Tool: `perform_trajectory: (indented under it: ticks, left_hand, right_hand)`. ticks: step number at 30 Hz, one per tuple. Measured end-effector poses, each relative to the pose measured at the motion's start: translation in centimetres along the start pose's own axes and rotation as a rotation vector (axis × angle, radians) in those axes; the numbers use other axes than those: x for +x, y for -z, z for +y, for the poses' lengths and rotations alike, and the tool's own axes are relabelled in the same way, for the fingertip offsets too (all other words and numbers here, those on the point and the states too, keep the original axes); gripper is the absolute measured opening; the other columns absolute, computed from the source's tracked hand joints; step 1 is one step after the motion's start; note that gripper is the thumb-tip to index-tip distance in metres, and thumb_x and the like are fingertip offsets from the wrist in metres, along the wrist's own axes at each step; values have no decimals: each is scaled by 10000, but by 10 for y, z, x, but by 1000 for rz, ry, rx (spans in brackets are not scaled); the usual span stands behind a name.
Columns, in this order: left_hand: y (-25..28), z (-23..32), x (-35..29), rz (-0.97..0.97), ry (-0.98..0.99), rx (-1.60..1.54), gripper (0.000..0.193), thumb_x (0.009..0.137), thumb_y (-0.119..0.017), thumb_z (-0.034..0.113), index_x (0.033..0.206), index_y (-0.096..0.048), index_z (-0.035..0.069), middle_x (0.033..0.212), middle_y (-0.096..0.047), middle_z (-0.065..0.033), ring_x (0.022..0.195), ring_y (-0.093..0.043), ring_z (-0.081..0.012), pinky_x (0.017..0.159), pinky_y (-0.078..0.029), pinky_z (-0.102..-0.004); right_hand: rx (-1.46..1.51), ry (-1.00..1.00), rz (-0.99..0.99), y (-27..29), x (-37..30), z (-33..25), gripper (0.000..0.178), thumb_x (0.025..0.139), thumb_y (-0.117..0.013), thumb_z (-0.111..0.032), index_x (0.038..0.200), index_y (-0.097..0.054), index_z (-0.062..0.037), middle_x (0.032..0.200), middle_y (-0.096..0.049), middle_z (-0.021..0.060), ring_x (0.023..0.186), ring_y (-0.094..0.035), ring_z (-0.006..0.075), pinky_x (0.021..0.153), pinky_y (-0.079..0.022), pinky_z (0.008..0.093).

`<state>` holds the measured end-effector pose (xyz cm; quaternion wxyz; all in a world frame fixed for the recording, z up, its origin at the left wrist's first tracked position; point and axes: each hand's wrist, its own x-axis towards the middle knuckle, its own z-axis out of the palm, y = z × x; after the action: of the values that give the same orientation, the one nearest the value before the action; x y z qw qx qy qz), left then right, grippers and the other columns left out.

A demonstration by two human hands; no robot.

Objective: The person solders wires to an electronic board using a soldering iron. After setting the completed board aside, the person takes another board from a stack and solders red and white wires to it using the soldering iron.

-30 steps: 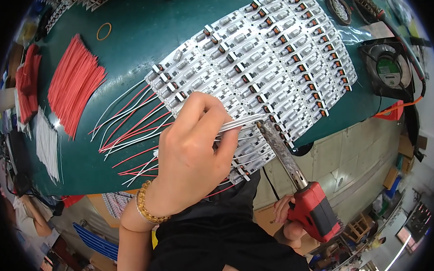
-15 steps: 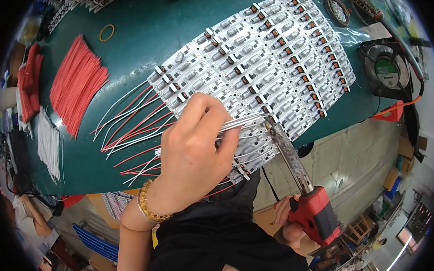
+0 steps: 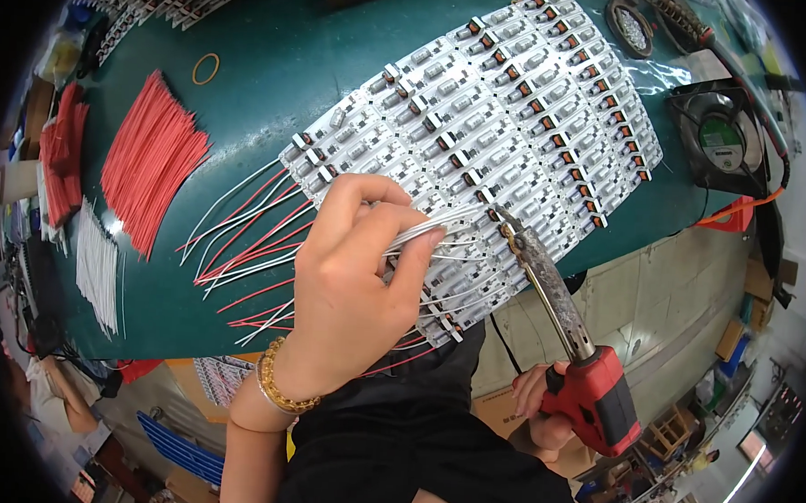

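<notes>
A bundle of white wires [image 3: 422, 227] is pinched between the thumb and fingers of my left hand [image 3: 353, 263], over the near part of a panel of small circuit boards [image 3: 463, 106]. My right hand [image 3: 545, 406] grips the red and black handle of a soldering iron [image 3: 591, 399]. Its long metal barrel slants up and left, and the tip is at the panel close to the free ends of the white wires. Whether tip and wire touch cannot be made out. Red and white wires [image 3: 251, 236] stick out from the panel's left edge, partly hidden behind my left hand.
Loose red wires [image 3: 150, 164] and white wires [image 3: 96, 270] lie in piles on the green table [image 3: 251, 29] at left, near a rubber band [image 3: 206, 68]. A small fan [image 3: 718, 135], a corded iron [image 3: 692, 26] and a dish of small pieces [image 3: 629, 28] are at far right.
The pinched white wires now curve more, and my left fingers have drawn back slightly. The iron's tip has shifted slightly up and right. The whole view has moved a little.
</notes>
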<state>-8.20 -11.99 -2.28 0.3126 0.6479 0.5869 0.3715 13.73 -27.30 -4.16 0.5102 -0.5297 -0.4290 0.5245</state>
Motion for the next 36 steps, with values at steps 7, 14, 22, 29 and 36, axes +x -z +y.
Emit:
perform_trajectory:
  ticks: [7,14,22,29,36]
  left_hand:
    - [-4,-4,0,37,-62,45,116,761,-721,-47,818,-621,-28,962,-573,-115,656,-601,-221,548,-470,-321]
    - [-2,-1,0,-3,-17,83,118,748,-717,-49,796,-609,-38,955,-570,-110,626,-582,-204,527,-456,-315]
    - [-2,-3,-1,22,-47,76,98,753,-699,-55,791,-608,-43,946,-569,-108,586,-568,-196,513,-452,-312]
    - [-3,-1,0,18,-55,68,97,755,-701,-41,808,-621,-35,937,-568,-105,601,-584,-195,526,-465,-308]
    - [-3,-2,-1,-6,-80,76,107,754,-717,-26,823,-635,-13,957,-557,-90,600,-581,-188,529,-467,-311]
  right_hand:
    - [79,-73,50,9,-1,5,429,755,-770,-409,645,-551,-57,604,-544,37,523,-518,161,494,-381,302]
    - [-28,-224,7,7,4,-1,217,597,-684,-228,583,-547,-60,587,-513,23,520,-485,181,504,-357,291]
    - [-332,-195,-34,16,-5,2,96,592,-631,-153,580,-565,-85,576,-522,44,504,-512,213,480,-362,293]
    - [-213,-84,104,11,-10,10,268,694,-717,-265,572,-569,-79,562,-527,19,494,-531,184,464,-379,292]
    - [-24,-10,76,22,-19,32,887,809,-623,-696,1323,-458,8,504,-449,-30,416,-459,121,488,-393,276]
